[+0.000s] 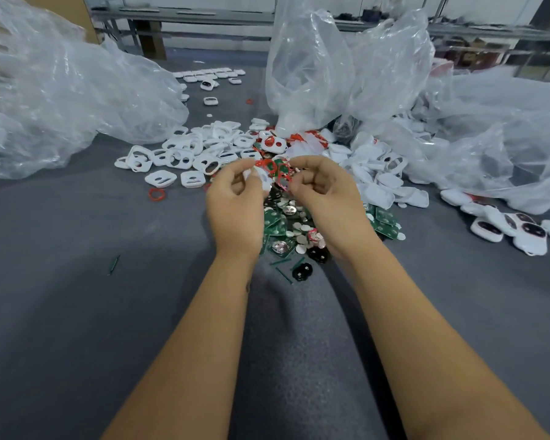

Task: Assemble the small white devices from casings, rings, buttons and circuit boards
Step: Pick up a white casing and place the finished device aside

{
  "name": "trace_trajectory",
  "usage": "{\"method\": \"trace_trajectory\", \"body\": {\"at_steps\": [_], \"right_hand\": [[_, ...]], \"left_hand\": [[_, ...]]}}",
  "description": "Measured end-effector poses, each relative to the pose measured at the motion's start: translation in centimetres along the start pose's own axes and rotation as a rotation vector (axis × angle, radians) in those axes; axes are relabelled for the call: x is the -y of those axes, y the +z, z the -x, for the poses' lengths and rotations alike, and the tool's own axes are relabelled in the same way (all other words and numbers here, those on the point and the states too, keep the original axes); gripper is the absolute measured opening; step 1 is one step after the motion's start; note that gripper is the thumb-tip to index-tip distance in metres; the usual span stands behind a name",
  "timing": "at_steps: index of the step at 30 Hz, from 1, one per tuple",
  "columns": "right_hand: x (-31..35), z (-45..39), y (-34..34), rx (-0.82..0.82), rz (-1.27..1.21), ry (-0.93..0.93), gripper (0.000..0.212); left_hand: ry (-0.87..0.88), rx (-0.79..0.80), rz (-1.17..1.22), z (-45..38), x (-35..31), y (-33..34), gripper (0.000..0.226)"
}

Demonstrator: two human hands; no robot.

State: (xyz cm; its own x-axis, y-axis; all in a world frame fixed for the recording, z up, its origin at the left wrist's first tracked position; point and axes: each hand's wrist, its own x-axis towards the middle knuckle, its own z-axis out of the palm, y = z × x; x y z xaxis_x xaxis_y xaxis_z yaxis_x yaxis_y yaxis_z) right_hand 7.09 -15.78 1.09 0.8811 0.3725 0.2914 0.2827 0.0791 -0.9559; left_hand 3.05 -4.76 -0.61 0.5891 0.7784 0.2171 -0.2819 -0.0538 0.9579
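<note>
Hands pinching: left hand point(235, 198) on white casing point(262, 179), right hand point(323, 188) on red ring point(278, 173); seat ring evenly, unstretched.

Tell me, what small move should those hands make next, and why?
Probably seat the red ring onto the white casing: the left hand holds the casing, the right hand pinches the ring beside it, and the two look not yet joined.

Both hands up over the parts pile, mid-frame

Left hand point(235, 198) pinches a white casing point(262, 179), right hand point(326, 192) grips a red ring point(281, 173) against it. Green circuit boards point(275, 222) sit just below, and loose white casings point(185, 155) spread left of centre on the grey table point(77, 296).
</note>
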Motion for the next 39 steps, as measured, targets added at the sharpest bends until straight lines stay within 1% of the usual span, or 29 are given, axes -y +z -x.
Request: {"method": "trace_trajectory", "body": {"at_steps": [4,5,8,10,13,16,18,23,27,30,32,36,39], "right_hand": [[-0.1,1.0,-1.3,-0.04,-0.095,0.023,0.03],[-0.1,1.1,-1.6,-0.049,-0.092,0.024,0.03],[0.1,1.2,-2.2,-0.072,-0.031,0.017,0.032],[0.1,1.2,-2.5,-0.11,-0.024,0.008,0.03],[0.1,1.2,-2.8,-0.142,-0.054,-0.023,0.028],[0.1,1.2,-3.1,-0.136,-0.091,-0.052,0.031],[0.1,1.2,-3.0,-0.127,-0.083,-0.063,0.031],[-0.2,1.2,-2.5,-0.147,-0.015,-0.04,0.025],[-0.4,1.2,-2.3,-0.173,0.027,-0.059,0.023],[-0.4,1.2,-2.2,-0.177,0.034,-0.062,0.025],[-0.3,1.2,-2.3,-0.153,0.037,-0.063,0.025],[0.1,1.4,-2.2,-0.026,0.036,-0.074,0.032],[0.3,1.5,-1.8,-0.054,0.101,-0.101,0.033]], "left_hand": [[0.06,0.251,-0.078,1.1,-0.1,0.4,0.02],[0.097,0.297,-0.107,1.2,-0.2,0.3,0.022],[0.242,0.423,-0.299,1.3,-0.2,0.2,0.024],[0.229,0.487,-0.331,1.4,-0.2,0.2,0.019],[0.181,0.494,-0.262,1.7,-0.2,0.1,0.013],[0.118,0.523,-0.125,1.8,-0.3,0.2,0.02],[0.09,0.545,-0.077,1.8,-0.3,0.2,0.025],[0.015,0.548,-0.049,1.4,-0.3,0.1,0.019],[0.016,0.548,-0.035,1.1,-0.3,-0.2,0.015],[0.023,0.558,-0.001,1.2,-0.4,-0.3,0.014],[0.006,0.553,0.034,1.2,-0.5,-0.3,0.014],[-0.054,0.513,0.092,1.1,-0.4,-0.4,0.01],[-0.074,0.509,0.128,1.1,-0.4,-0.4,0.01]]}}
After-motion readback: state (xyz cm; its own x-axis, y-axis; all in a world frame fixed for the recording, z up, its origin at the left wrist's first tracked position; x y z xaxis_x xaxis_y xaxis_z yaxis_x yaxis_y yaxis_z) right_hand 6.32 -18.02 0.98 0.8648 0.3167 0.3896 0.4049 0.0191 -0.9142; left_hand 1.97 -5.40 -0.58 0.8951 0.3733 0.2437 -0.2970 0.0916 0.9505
